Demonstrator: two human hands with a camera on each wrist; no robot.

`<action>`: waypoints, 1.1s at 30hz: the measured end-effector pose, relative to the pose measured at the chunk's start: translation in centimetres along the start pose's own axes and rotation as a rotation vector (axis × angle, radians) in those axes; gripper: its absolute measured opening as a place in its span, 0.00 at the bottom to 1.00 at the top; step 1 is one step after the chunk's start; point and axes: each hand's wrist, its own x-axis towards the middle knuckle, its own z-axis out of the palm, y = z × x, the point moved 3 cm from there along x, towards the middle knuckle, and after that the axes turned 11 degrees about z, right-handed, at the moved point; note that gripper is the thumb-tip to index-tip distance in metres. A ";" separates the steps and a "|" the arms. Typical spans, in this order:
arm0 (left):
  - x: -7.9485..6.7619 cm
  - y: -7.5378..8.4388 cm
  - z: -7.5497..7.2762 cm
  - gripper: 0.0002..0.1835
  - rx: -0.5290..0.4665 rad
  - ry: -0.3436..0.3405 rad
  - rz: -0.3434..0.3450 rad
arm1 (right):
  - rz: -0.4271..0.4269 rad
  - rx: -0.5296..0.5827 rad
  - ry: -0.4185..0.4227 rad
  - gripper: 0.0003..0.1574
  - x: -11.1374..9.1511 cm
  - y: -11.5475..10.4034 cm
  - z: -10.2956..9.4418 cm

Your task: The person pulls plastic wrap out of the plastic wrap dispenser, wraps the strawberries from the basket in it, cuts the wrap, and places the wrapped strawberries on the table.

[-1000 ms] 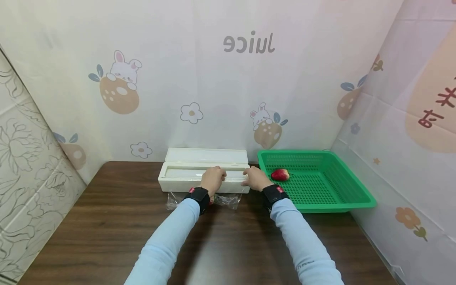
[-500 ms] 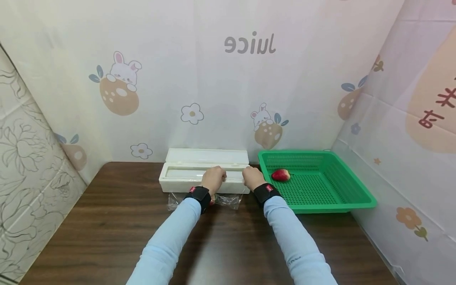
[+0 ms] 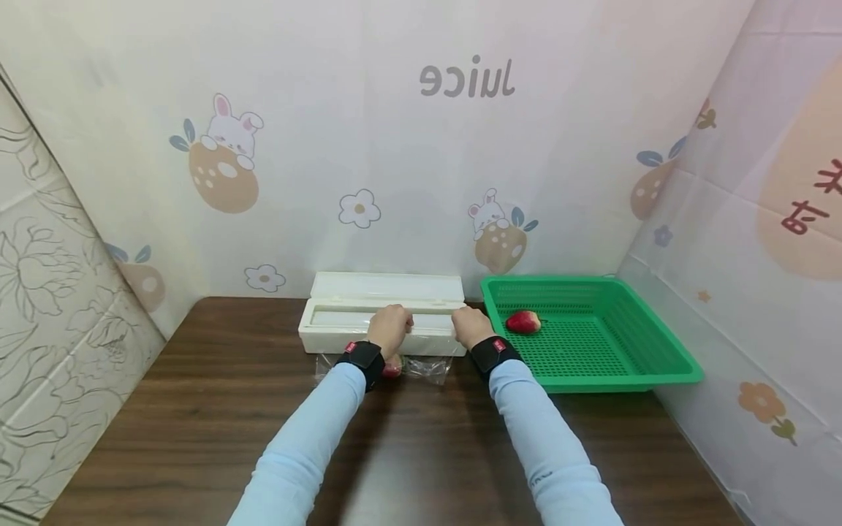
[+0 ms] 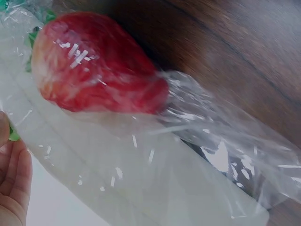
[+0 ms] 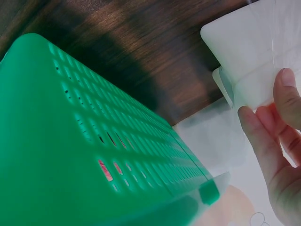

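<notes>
A white cling film box (image 3: 319,340) lies along the back of the table with its lid (image 3: 386,285) raised. Clear cling film (image 3: 427,370) comes over its front and onto the table. Under that film, against the box front, lies a red strawberry-shaped fruit (image 4: 94,66) with green leaves, partly hidden by my left wrist in the head view. My left hand (image 3: 390,326), fingers curled, grips the film at the middle of the box. At the box's right end my right hand (image 3: 470,326) pinches the film between thumb and fingers.
Right of the box stands a green plastic basket (image 3: 592,384), close beside my right wrist. Another red fruit (image 3: 523,322) lies in its left part. A printed cloth wall (image 3: 408,146) rises directly behind the box.
My right hand has moved slightly left, and its spread fingers have curled in at the box's right end. My left hand stays at about the same spot over the box.
</notes>
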 end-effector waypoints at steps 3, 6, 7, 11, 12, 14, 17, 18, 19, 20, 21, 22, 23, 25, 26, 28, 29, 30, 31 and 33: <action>-0.1 -0.4 0.0 0.06 0.008 0.019 -0.003 | 0.006 0.000 0.001 0.02 0.0 0.1 0.0; -0.3 -0.7 0.0 0.05 0.015 0.023 -0.011 | 0.010 0.008 0.006 0.02 0.0 0.1 0.0; -0.4 -0.8 -0.1 0.05 0.017 0.017 -0.016 | 0.011 0.010 0.003 0.03 0.0 0.2 0.1; -0.7 -0.8 -0.5 0.04 0.026 -0.003 -0.037 | 0.013 0.008 0.002 0.03 0.0 0.4 0.3; -0.7 -0.7 -0.5 0.04 0.024 -0.003 -0.038 | 0.013 0.006 0.003 0.03 0.0 0.5 0.3; -0.8 -0.8 -0.6 0.04 0.026 0.000 -0.037 | 0.013 0.000 0.011 0.04 0.0 0.6 0.4; -1.0 -1.0 -0.5 0.05 0.037 0.005 -0.033 | 0.004 0.001 0.021 0.04 0.0 0.6 0.4; -1.1 -1.1 -0.5 0.06 0.039 0.009 -0.031 | 0.000 0.003 0.022 0.04 -0.1 0.6 0.4; -1.2 -1.3 -0.5 0.06 0.040 0.010 -0.030 | -0.003 0.003 0.019 0.04 -0.1 0.5 0.4; -1.3 -1.4 -0.4 0.06 0.041 0.012 -0.028 | -0.006 0.004 0.017 0.04 -0.1 0.5 0.4; -1.4 -1.4 -0.4 0.07 0.037 0.013 -0.027 | -0.008 0.004 0.013 0.04 -0.1 0.5 0.5; -1.4 -1.5 -0.4 0.07 0.033 0.014 -0.023 | -0.009 0.003 0.011 0.03 -0.2 0.5 0.5; -1.5 -1.5 -0.5 0.07 0.029 0.015 -0.019 | -0.010 0.002 0.012 0.03 -0.2 0.5 0.5; -1.6 -1.6 -0.5 0.06 0.028 0.017 -0.015 | -0.011 0.001 0.014 0.03 -0.2 0.6 0.4; -1.6 -1.6 -0.6 0.06 0.033 0.016 -0.015 | -0.012 0.001 0.018 0.03 -0.2 0.6 0.4; -1.6 -1.7 -0.7 0.05 0.043 0.014 -0.018 | -0.011 0.008 0.025 0.03 -0.2 0.6 0.3; -1.6 -1.7 -0.7 0.05 0.050 0.012 -0.022 | -0.011 0.009 0.028 0.03 -0.2 0.7 0.3; -1.7 -1.7 -0.8 0.05 0.052 0.008 -0.027 | -0.008 0.015 0.030 0.03 -0.3 0.7 0.3; -1.7 -1.7 -0.8 0.05 0.057 0.004 -0.034 | -0.006 0.019 0.031 0.03 -0.3 0.7 0.3; -1.8 -1.8 -0.9 0.05 0.057 -0.003 -0.047 | -0.005 0.028 0.034 0.03 -0.3 0.6 0.3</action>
